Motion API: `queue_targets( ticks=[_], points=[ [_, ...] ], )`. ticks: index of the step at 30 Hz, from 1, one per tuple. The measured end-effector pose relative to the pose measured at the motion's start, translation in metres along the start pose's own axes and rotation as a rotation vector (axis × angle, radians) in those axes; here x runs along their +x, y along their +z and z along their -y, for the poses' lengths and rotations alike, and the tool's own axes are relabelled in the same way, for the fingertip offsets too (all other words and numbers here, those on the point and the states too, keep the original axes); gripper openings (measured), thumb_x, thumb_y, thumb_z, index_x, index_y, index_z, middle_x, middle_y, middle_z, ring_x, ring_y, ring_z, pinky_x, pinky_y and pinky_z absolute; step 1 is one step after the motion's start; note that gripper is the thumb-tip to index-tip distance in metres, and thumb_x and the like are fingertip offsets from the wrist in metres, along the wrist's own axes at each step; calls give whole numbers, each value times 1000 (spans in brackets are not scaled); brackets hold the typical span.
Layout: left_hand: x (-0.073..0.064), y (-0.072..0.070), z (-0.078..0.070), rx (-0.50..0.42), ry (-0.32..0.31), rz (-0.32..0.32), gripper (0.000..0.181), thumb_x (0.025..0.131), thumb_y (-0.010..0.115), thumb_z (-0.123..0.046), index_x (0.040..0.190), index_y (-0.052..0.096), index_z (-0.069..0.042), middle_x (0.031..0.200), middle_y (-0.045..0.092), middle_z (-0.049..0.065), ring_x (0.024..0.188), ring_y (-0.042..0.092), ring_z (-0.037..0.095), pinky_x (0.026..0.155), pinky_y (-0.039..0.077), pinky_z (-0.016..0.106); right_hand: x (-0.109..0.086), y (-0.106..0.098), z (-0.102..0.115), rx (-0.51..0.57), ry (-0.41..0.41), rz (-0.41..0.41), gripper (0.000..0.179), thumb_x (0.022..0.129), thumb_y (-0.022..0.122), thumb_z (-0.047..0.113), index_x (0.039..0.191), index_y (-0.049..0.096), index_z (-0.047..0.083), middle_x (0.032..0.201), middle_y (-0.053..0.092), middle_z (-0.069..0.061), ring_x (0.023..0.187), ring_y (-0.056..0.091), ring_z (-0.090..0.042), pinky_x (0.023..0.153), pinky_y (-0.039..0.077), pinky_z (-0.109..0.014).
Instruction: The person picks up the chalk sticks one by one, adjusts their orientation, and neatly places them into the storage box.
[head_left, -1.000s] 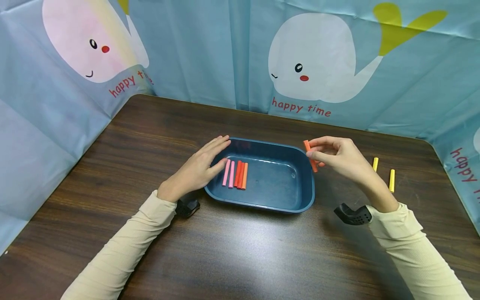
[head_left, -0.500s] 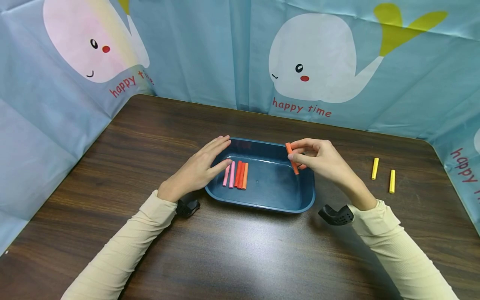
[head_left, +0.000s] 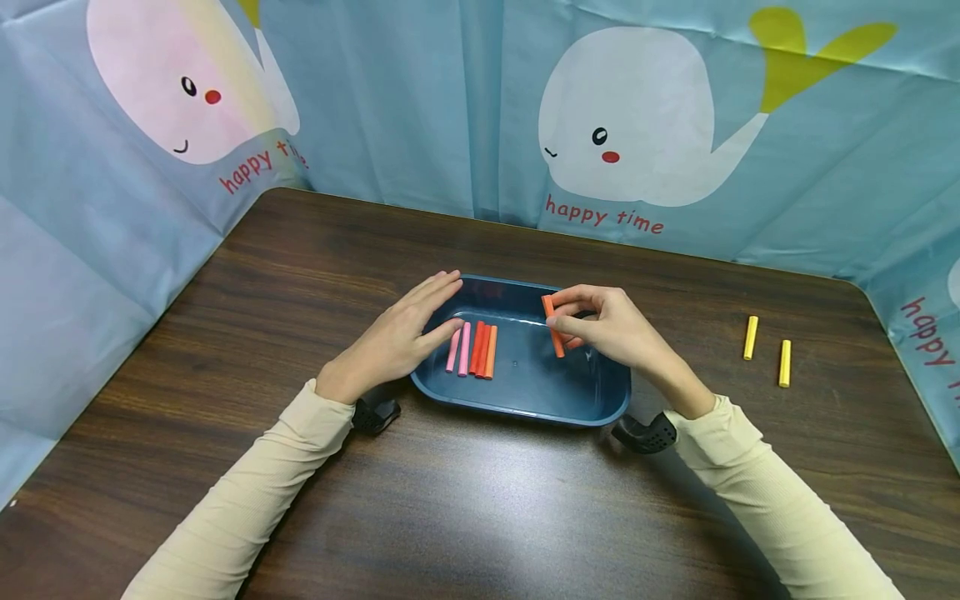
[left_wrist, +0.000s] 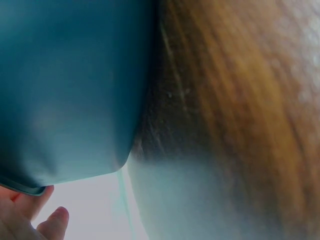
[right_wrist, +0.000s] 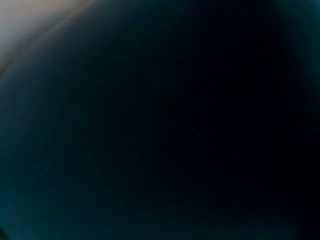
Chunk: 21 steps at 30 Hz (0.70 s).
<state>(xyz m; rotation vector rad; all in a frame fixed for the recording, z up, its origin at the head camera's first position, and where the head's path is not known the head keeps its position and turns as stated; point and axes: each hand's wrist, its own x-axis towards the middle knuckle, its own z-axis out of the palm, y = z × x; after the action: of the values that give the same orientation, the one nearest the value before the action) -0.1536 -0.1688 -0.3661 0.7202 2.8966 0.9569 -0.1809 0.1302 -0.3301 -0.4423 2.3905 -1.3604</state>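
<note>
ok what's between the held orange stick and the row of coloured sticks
Between the row and the held stick, the head view shows only bare floor of the rounded blue tray.

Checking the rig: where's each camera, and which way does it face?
Head: worn on the head, facing forward and down at blue tray, table, left hand and right hand; sleeves show.
Left wrist: on that wrist, facing the tray's outer wall and table; fingers at lower left.
Right wrist: on that wrist, mostly dark blur, probably the tray; no hand discernible.
Shared: tray and table in head and left wrist.
</note>
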Motion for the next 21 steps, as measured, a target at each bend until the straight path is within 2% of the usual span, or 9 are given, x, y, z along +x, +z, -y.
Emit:
queue_targets(
  ticks=[8,15,21],
  points=[
    [0,-1,0,7,-3,4,64,101,58,-28,155,32,-6,165,26,7,154,19,26,123,24,51,5,11,-1,63,29,41,38,95,67,15,128,61,-1,110,70,-26,78,73,-16,78,61,-43],
    [-1,0,1,12,-3,2,63,100,58,-25,155,32,-6,164,27,8,154,20,26,122,25,50,10,21,-3,141,118,82,43,95,66,13,132,53,-5,116,67,-26,79,73,-16,81,61,-43],
    [0,0,0,18,-5,7,63,101,58,-26,155,32,-6,165,26,7,154,19,25,123,25,50,13,32,0,159,190,90,45,95,66,13,133,50,-4,116,67,-23,80,73,-13,79,62,-38]
  ],
)
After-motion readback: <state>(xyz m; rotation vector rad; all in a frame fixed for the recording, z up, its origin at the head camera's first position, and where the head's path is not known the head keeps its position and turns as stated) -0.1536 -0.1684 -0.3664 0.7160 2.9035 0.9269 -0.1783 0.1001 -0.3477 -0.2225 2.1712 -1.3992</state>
